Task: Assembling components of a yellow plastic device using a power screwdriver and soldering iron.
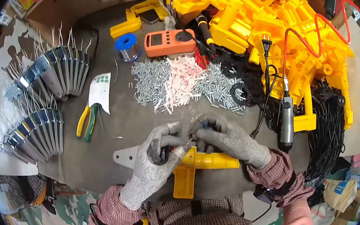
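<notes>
Both hands meet over a yellow plastic part [203,160] lying left-to-right on the near bench [111,127]: left hand [157,156] grips its left end, right hand [230,140] pinches a small wire [191,141] just above.

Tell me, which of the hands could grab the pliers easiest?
Probably the left hand: the yellow-and-green pliers lie on its side of the table, while the right hand is farther away, beyond the yellow plastic part.
</notes>
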The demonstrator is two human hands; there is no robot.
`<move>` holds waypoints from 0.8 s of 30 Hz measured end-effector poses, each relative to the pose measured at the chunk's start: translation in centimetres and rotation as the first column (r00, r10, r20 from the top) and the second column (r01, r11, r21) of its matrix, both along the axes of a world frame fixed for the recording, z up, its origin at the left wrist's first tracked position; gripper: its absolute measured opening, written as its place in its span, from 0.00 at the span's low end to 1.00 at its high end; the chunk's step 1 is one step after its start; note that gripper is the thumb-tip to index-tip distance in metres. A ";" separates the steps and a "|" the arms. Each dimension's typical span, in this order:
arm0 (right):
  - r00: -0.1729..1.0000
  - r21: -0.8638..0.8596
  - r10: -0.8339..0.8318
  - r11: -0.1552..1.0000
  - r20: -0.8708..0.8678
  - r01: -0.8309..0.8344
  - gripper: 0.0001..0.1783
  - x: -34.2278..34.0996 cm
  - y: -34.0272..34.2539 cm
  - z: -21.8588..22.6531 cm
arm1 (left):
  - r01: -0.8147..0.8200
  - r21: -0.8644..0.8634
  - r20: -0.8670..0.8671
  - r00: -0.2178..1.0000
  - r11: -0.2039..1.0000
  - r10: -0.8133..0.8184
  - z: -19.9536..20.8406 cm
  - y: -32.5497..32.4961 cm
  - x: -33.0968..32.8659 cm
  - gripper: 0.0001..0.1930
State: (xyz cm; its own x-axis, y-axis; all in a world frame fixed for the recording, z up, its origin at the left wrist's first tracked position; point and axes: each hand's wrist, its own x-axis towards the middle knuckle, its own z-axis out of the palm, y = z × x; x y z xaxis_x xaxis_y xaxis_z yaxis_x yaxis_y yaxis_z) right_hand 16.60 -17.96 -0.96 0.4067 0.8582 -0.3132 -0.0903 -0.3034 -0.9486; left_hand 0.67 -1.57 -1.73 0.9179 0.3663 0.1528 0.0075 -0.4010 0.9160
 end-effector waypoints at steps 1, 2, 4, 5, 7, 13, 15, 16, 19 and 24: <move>0.998 0.022 0.009 1.000 -0.059 -0.008 0.13 -0.2 0.4 0.1 | 0.011 0.021 0.019 1.000 1.000 -0.011 0.3 0.2 -0.2 0.07; 0.998 0.015 0.018 1.000 -0.062 -0.017 0.13 -0.5 0.5 -0.1 | 0.002 0.014 0.016 1.000 1.000 -0.003 0.3 0.2 -0.6 0.07; 0.996 0.070 0.082 0.994 -0.034 -0.079 0.14 -0.6 0.4 -0.7 | -0.001 -0.079 0.035 0.999 0.997 0.004 -0.2 0.1 -0.7 0.06; 0.996 0.053 0.066 0.996 0.065 -0.069 0.15 -0.7 0.4 -0.9 | 0.015 -0.055 0.046 0.999 0.998 -0.012 -0.6 0.2 -0.7 0.07; 0.994 0.058 0.071 0.995 0.079 -0.076 0.16 -0.7 0.5 -1.8 | 0.022 -0.090 0.031 0.999 0.996 -0.019 -0.4 0.2 -0.5 0.07; 0.997 0.104 0.072 0.992 0.015 -0.073 0.11 -0.8 0.3 -2.2 | 0.014 -0.243 -0.037 0.999 0.970 -0.023 0.0 -0.4 -0.5 0.11; 0.994 0.100 0.074 0.992 0.080 -0.081 0.11 -1.0 0.3 -2.0 | -0.037 -0.449 -0.032 0.999 0.893 0.025 0.3 -0.9 -0.4 0.11; 0.994 0.112 0.073 0.990 0.084 -0.082 0.11 -1.0 0.3 -1.8 | -0.036 -0.449 -0.034 0.999 0.893 0.023 0.4 -0.8 -0.4 0.11; 0.988 0.120 0.069 0.989 0.135 -0.086 0.10 -1.6 0.4 -0.3 | 0.002 -0.352 -0.038 0.999 0.936 -0.017 0.4 -0.5 -0.6 0.09; 0.924 0.164 -0.013 0.985 0.383 -0.055 0.12 -2.1 0.4 -1.5 | -0.009 -0.363 -0.050 0.999 0.932 -0.010 0.5 -0.5 -0.6 0.07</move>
State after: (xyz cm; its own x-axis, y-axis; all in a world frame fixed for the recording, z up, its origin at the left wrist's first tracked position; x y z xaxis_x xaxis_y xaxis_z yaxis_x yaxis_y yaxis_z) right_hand 14.46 -17.53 -2.43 0.4477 0.8941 0.0119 0.2932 -0.1341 -0.9466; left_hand 0.06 -2.10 -1.21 0.9210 0.3880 -0.0364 0.0568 -0.0411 0.9975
